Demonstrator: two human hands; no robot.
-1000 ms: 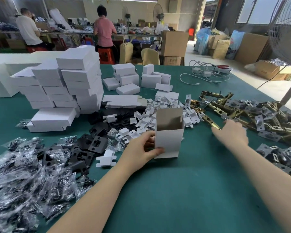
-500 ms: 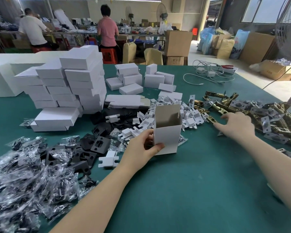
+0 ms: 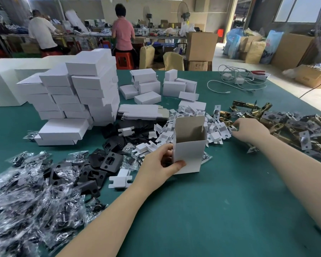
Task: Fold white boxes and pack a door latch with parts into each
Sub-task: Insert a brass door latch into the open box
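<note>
White box (image 3: 189, 145) stands upright on the green table (image 3: 202, 210), top flaps open and its brown inside showing; its faces carry no print or label that can be read. The left hand (image 3: 159, 164) grips the box's lower left corner, thumb across the front, fingers behind. The right hand (image 3: 248, 129) reaches to where the white card inserts (image 3: 191, 127) meet the pile of brass door latches (image 3: 278, 125), fingers curled downward; whether they hold anything I cannot tell. Black plates (image 3: 107, 160) and bagged parts (image 3: 26, 191) lie to the left, near the stacked finished boxes (image 3: 78, 93). A cardboard carton (image 3: 197, 66) beyond the table bears print too small to read.
</note>
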